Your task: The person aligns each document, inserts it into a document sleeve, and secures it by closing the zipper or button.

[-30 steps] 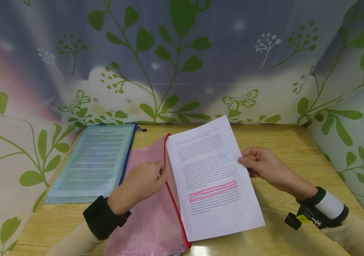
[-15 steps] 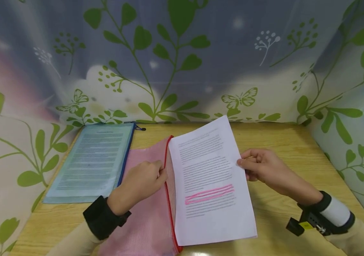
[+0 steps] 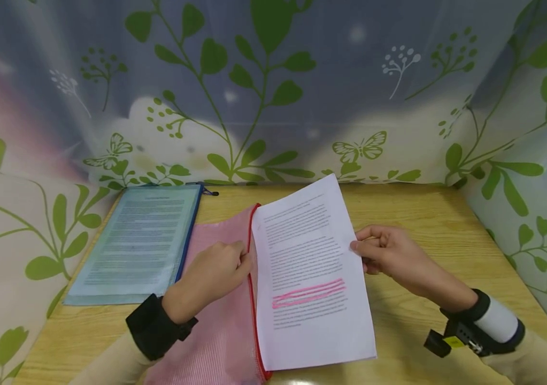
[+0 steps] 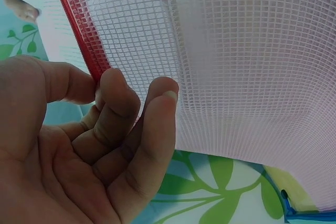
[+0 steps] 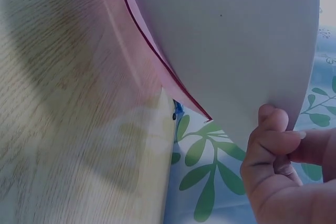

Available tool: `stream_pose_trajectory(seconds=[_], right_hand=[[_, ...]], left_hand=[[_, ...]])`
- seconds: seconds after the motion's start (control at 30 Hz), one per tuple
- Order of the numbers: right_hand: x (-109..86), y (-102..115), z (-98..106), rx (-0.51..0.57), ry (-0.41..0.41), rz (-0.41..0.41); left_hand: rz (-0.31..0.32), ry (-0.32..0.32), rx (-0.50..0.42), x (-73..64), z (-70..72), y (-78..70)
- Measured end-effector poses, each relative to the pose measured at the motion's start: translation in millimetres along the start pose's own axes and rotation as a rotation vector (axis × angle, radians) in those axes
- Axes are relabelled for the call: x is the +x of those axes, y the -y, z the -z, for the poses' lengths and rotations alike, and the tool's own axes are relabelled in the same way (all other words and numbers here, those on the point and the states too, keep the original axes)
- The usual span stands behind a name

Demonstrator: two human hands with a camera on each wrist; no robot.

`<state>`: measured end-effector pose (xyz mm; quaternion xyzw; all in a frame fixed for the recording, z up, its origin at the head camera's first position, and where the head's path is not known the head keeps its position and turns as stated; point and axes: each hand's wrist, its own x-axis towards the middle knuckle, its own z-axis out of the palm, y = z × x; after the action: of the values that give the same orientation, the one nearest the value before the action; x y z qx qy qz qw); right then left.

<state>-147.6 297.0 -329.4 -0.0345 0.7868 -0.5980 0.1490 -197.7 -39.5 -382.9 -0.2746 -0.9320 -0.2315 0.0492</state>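
Sliding a printed sheet (image 3: pixel 309 278) into the red-edged pink mesh pouch (image 3: pixel 220 326) looks to be the work in hand, and I judge it barely begun: only the sheet's left edge sits inside the pouch mouth, most of the page lying out over the wooden bench (image 3: pixel 427 208), pink highlighter stripes showing. Left hand (image 3: pixel 210 272) has its fingers (image 4: pixel 157 108) curled, pinching the red zipper edge and lifting the upper mesh layer to keep the mouth open. Right hand (image 3: pixel 388 254) pinches the sheet's right edge between thumb and fingers (image 5: pixel 273 129), the paper bowed upward in the right wrist view. A second, blue-edged pouch (image 3: pixel 140 240) with a page already inside lies flat at the far left of the bench. Left to do, as I read it: push the sheet fully in and close the zipper. Against the frames before, the sheet has shifted leftward, deeper toward the mouth, the right hand following it; the left hand's hold is unchanged.
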Motion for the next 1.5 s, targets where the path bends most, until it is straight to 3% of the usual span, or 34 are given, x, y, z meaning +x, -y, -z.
stream_pose_trajectory(seconds=[0.63,1.33,1.5], right_hand=[[-0.4,0.9,-10.3,-0.100,-0.003,0.053],[2.3,5.3,-9.8,-0.115,0.031,0.050],[4.4,2.0,-13.0,-0.084,0.036,0.029]], left_hand=[[-0.014,-0.019,-0.011,1.2,-0.1,1.1],[-0.027,-0.042,0.009,-0.8,-3.0,4.2],[-0.012,-0.013,0.013,-0.7,-3.4,3.3]])
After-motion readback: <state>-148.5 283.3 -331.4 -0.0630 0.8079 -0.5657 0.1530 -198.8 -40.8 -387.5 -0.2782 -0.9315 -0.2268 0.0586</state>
